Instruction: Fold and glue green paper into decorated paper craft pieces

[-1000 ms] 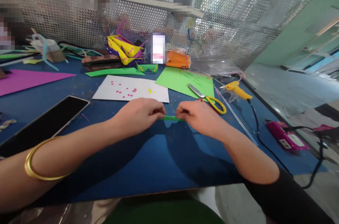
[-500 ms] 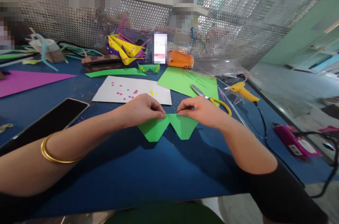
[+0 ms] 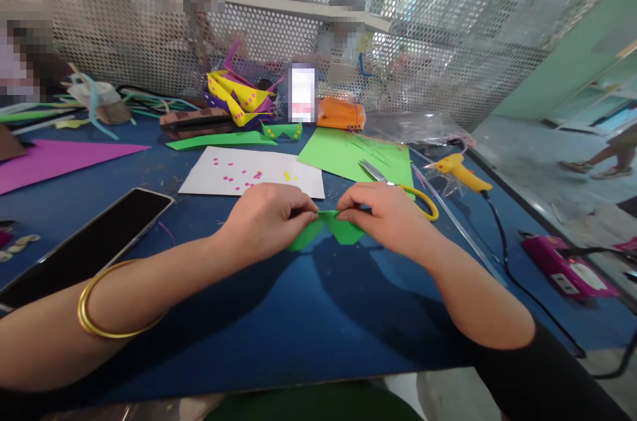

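Note:
Both of my hands pinch one small green paper cut-out (image 3: 326,230) just above the blue table (image 3: 279,315). My left hand (image 3: 266,216) grips its left half and my right hand (image 3: 385,214) grips its right half, fingertips almost touching at the top middle. The paper hangs in two pointed flaps, partly hidden behind my fingers. A gold bangle (image 3: 107,301) sits on my left forearm.
Yellow-handled scissors (image 3: 403,187) lie on a green sheet (image 3: 348,150) behind my right hand. A white sheet with pink bits (image 3: 249,172), a dark phone (image 3: 84,245), a yellow glue gun (image 3: 458,172), a pink device (image 3: 565,261) and paper scraps surround the hands. People sit behind the perforated screen.
The green paper was a thin edge-on strip, then opened out flat into two broad points, and now is tilted and drawn in again between my hands, which have closed together.

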Tool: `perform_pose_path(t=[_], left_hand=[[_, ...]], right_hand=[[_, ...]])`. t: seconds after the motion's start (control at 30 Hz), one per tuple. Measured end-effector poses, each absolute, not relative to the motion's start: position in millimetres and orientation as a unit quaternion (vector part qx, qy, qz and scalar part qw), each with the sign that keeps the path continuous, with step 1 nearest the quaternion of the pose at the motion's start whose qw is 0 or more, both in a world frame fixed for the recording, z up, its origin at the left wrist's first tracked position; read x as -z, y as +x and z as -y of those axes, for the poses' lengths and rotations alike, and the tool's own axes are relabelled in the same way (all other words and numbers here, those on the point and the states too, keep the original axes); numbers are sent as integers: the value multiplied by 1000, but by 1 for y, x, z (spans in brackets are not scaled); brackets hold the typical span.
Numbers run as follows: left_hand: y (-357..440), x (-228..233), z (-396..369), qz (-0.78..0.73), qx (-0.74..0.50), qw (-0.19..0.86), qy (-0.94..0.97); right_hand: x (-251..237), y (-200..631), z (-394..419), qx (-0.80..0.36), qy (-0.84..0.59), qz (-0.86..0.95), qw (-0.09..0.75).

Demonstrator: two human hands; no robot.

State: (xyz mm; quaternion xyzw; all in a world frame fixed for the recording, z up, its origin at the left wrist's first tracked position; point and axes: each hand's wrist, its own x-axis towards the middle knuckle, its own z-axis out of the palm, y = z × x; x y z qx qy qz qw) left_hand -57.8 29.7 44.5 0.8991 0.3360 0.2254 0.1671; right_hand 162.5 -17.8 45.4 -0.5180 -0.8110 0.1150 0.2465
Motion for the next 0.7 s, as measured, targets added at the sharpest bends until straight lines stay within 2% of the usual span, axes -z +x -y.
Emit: perform_pose_path(t=[0.13,0.23,0.43,0.7], left_hand=[[-62,-41,-17,-252,-262,-23,931],[-71,-33,-3,-231,-279,-33,932],[-85,-17,38,-148,-228,-48,961],[-80,-2,55,-188,-183,-35,964]], right_hand=[[-51,162,28,65,-464,847,252],[-46,160,47,125,-441,855,242],[-6,150,107,134,-438,853,249],[15,140,131,54,-502,820,269]])
